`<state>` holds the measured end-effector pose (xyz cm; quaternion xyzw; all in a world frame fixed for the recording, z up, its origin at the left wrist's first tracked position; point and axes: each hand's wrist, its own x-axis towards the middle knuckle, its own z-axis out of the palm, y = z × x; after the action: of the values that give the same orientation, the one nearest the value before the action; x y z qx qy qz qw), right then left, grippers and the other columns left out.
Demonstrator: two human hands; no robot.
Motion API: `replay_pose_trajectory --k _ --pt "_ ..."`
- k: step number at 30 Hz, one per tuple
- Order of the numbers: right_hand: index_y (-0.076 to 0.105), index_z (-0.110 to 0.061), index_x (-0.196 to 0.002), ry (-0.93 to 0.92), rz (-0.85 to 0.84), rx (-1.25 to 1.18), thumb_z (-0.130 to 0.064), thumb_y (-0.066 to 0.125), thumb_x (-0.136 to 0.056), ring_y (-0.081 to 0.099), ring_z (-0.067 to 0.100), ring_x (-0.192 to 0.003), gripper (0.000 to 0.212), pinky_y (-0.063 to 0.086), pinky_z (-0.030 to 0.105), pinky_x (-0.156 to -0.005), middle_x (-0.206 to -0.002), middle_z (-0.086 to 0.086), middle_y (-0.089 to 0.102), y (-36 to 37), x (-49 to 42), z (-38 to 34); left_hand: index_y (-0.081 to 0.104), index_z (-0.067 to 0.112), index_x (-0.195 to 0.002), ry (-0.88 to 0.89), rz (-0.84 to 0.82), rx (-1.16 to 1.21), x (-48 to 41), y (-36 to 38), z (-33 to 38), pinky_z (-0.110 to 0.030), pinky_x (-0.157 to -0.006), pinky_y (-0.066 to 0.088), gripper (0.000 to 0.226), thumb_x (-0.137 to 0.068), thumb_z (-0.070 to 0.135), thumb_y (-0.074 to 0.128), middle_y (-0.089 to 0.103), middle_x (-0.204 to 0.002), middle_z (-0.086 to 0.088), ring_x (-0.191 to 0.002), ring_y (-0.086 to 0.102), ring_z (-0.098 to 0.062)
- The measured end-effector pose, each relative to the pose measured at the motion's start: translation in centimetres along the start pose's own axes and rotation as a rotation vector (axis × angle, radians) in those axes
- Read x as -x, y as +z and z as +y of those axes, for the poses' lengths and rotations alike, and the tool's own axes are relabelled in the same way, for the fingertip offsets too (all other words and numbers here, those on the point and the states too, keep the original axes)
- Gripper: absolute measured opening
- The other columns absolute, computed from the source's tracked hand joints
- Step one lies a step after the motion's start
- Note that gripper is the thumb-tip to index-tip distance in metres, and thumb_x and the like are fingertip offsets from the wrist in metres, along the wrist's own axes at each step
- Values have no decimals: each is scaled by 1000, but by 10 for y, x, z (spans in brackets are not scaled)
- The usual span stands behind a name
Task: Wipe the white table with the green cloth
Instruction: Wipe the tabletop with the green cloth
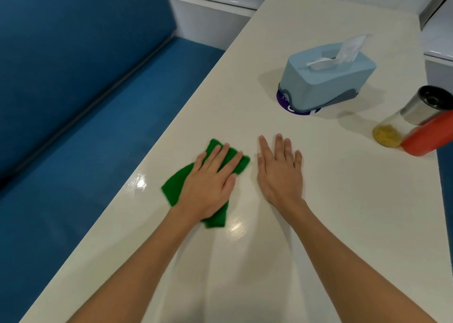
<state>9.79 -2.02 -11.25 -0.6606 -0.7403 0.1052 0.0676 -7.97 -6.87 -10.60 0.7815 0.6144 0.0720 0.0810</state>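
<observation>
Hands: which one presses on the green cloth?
The left hand, fingers flat on the green cloth; the right hand rests on the bare white table beside it.

Blue padded bench (110,138) w/ backrest along left side; white wall panels (210,23) at far end; grey metal strip (434,6) top right corner.
</observation>
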Motion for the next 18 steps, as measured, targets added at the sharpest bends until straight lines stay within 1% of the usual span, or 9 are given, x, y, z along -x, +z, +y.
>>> replay_pose_trajectory --k 2,5,8,10,12,14,15,16,18 --pt "2 -34 -152 -5 -1 -4 -38 11 -103 -5 22 -147 50 -3 43 -118 -161 6 -2 0 1 1 22 35 -151 15 -25 -12 30 -6 -27 -37 -118 9 52 -100 43 19 17 -160 4 -147 14 -14" --pt "2 -35 -152 1 2 -19 -39 11 -103 -7 21 -147 50 -6 42 -117 -161 5 -3 1 1 1 17 40 -151 -70 -26 -13 39 -18 -72 -37 -118 5 53 -98 47 15 12 -160 9 -147 8 -9" --pt "2 -34 -152 7 8 -4 -38 12 -103 -7 23 -147 50 -6 42 -117 -161 6 -2 2 0 -1 17 39 -150 -181 6 -27 11 -23 -101 -45 -117 6 53 -98 46 16 15 -160 5 -147 9 -13" --pt "2 -33 -152 7 11 9 -37 12 -103 -6 24 -147 50 -5 43 -117 -161 7 -2 2 0 -2 17 36 -151 -305 29 -9 -17 -23 -107 -48 -116 4 50 -101 41 19 12 -161 1 -148 8 -17" --pt "2 -32 -152 8 12 10 -37 12 -103 -6 24 -147 50 -5 43 -117 -161 8 -2 2 0 -2 15 31 -153 -426 32 -25 -40 -19 -98 -50 -117 2 52 -102 38 19 10 -161 -5 -148 7 -23" --pt "2 -33 -152 5 -1 10 -37 11 -103 -7 24 -147 50 -5 44 -118 -161 8 -2 2 0 -2 12 26 -154 -482 46 -58 -50 -13 -77 -51 -117 3 54 -101 38 16 9 -161 -11 -147 6 -28" --pt "2 -33 -152 6 -2 11 -37 11 -103 -6 25 -147 50 -4 44 -118 -161 8 -1 2 0 -2 11 24 -154 -458 51 -69 -49 -10 -64 -51 -117 5 55 -101 39 14 10 -160 -13 -147 7 -30" --pt "2 -32 -152 6 4 14 -37 12 -103 -5 25 -147 50 -4 45 -118 -161 8 -1 1 0 -1 11 23 -154 -391 53 -76 -43 -7 -49 -50 -118 7 57 -100 40 13 12 -160 -13 -147 9 -30" --pt "4 -32 -152 -2 8 14 -37 13 -103 -4 25 -147 50 -3 45 -118 -161 9 1 1 0 -1 14 25 -154 -201 31 -62 -15 -3 -25 -47 -118 9 58 -99 42 13 15 -160 -10 -147 12 -28"
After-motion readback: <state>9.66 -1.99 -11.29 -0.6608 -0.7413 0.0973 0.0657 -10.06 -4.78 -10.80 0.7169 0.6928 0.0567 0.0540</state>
